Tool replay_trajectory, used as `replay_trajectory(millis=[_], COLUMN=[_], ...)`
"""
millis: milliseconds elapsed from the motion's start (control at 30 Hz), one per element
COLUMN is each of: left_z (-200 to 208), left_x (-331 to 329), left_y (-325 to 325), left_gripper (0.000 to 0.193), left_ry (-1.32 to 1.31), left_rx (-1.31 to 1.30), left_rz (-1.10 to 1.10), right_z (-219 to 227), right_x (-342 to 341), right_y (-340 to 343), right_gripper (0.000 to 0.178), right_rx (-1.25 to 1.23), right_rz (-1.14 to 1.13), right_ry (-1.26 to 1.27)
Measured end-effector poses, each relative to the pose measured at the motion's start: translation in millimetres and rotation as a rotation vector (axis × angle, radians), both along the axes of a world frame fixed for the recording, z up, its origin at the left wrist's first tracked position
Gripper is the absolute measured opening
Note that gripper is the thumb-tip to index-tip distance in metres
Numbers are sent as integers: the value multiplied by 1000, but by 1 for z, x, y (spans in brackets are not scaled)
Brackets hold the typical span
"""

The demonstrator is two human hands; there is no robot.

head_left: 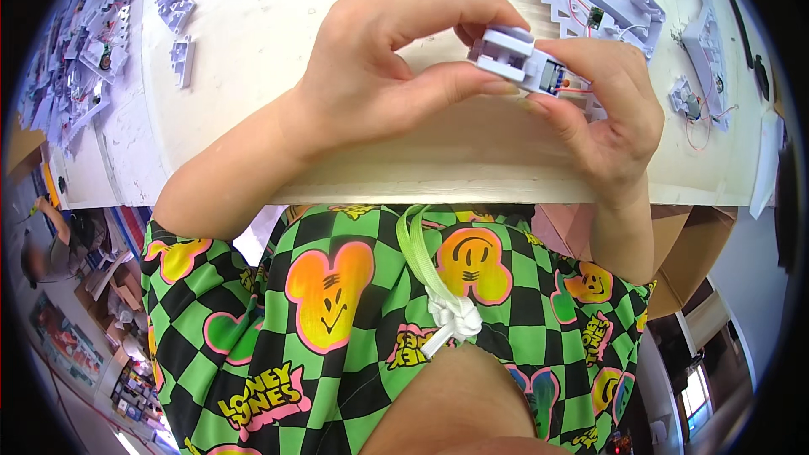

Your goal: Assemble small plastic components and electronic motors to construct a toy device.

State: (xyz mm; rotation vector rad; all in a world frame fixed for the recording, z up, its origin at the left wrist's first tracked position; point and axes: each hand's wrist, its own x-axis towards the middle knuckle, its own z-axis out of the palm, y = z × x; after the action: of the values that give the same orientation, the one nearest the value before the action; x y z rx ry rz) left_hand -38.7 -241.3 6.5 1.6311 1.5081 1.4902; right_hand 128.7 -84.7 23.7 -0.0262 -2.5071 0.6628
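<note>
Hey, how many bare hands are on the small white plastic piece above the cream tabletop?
2: the left hand at the left end of the small white plastic piece, the right hand at its right end. Some fingers are partly hidden.

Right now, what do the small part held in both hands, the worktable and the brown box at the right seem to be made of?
Small part: likely smooth, moulded plastic, given its pale colour and rounded edges.
Worktable: perhaps painted or laminated board, off-white with small marks; its core doesn't show.
Brown box: probably matt cardboard, going by its colour and thin panels.
</note>
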Motion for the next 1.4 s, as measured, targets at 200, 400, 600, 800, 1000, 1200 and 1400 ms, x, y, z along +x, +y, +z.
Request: replay_trajectory(millis=[200,400,600,800,1000,1200,1400], left_z=[6,9,16,2,4,1,-1], left_x=[5,10,-17,-28,-3,8,7], left_y=[4,12,57,103,83,78,84], left_gripper=[37,55,44,54,48,65,59], left_ry=[139,93,409,749,769,684,665], left_rx=[3,78,-34,-120,-171,-218,-284], left_rz=[30,180,150,29,243,307,347], right_z=[-2,0,-3,-12,-24,-19,-28], right_x=[3,12,27,32,38,32,30], right_y=[1,2,47,57,47,56,71], right_gripper=[32,31,25,24,25,26,23], right_rx=[146,-36,-688,-599,-188,25,213], right_rz=[-24,-258,-422,-450,-627,-683,-677], right_ry=[39,130,225,245,129,222,83])
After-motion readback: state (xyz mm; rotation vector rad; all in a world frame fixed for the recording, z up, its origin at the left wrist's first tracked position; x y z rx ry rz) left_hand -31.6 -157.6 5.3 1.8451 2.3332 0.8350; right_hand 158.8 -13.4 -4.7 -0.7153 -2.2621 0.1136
